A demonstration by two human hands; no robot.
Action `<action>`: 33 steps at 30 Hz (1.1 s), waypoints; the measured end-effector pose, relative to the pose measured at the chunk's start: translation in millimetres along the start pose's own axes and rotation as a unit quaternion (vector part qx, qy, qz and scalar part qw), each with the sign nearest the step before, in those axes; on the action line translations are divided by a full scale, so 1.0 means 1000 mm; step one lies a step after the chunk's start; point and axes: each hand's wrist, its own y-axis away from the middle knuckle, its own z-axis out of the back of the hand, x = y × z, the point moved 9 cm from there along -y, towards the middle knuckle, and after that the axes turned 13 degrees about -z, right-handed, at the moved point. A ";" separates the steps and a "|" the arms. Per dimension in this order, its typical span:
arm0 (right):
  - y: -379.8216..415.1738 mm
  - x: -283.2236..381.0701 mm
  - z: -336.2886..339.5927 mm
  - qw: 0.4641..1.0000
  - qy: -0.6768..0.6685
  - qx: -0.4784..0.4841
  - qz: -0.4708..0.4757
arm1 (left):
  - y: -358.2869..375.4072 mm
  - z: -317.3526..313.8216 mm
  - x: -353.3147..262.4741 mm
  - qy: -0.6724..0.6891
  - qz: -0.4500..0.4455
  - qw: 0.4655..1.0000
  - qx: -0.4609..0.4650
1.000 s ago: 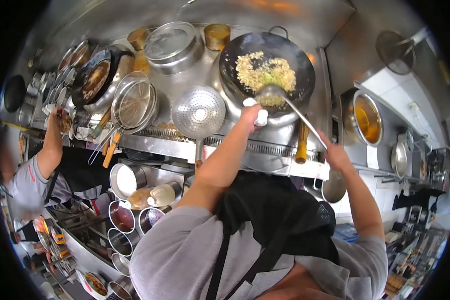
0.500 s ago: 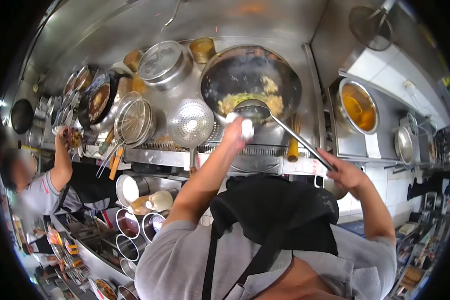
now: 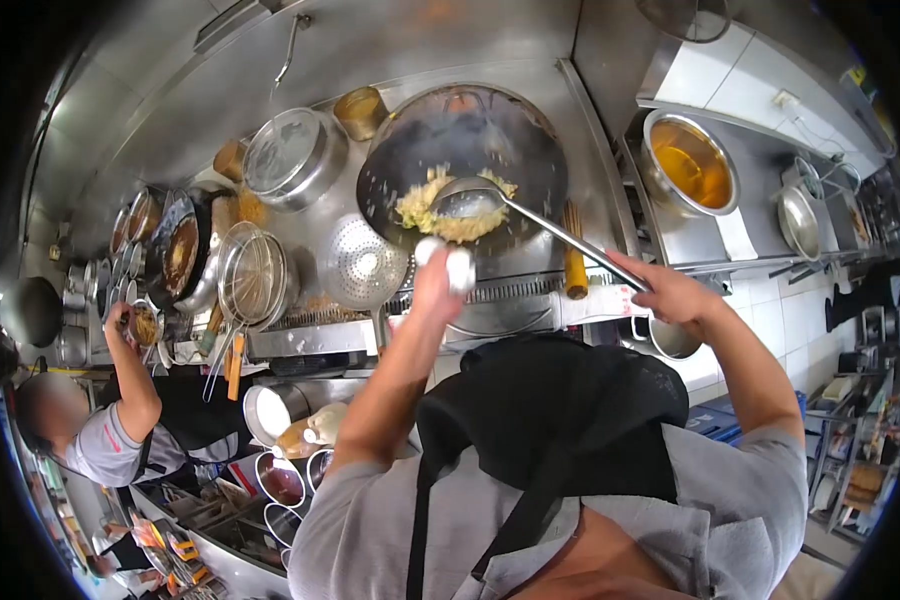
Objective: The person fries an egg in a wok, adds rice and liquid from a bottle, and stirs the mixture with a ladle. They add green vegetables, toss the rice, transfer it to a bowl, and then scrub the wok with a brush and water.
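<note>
A large dark wok [image 3: 530,165] sits on the stove, with what looks like fried rice [image 3: 460,229] with green bits in it. Loose grains are scattered over its dark wall, some blurred. My left hand [image 3: 434,292] is closed on a folded white cloth [image 3: 459,270] at the wok's near edge; the cloth hides whatever part of the wok lies beneath it. My right hand [image 3: 675,292] grips the end of the long handle of a ladle [image 3: 560,232]. The ladle's bowl is down in the wok, against the rice.
Left of the wok lie a perforated skimmer [image 3: 364,262], stacked wire strainers [image 3: 252,275] and a lidded metal pot [image 3: 292,160]. A bowl of amber liquid [image 3: 692,165] stands on the right counter. A yellow-handled brush [image 3: 576,272] is beside the wok. At far left a co-worker [image 3: 110,440] holds a bowl.
The view has shifted, so most of the stove appears farther left. The rice has moved in the wok; the clump at the back has merged with the rest. Both hands keep their holds.
</note>
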 end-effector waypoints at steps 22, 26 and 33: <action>-0.062 0.121 0.036 0.936 -0.304 -0.075 0.163 | -0.046 0.030 0.041 -0.104 -0.011 0.992 0.075; -0.146 0.086 -0.017 0.927 -0.360 0.022 0.107 | 0.020 0.089 0.046 -0.107 -0.055 0.989 0.090; -0.174 0.098 0.029 0.981 -0.166 -0.024 0.098 | 0.092 0.188 0.005 -0.197 -0.153 0.967 -0.054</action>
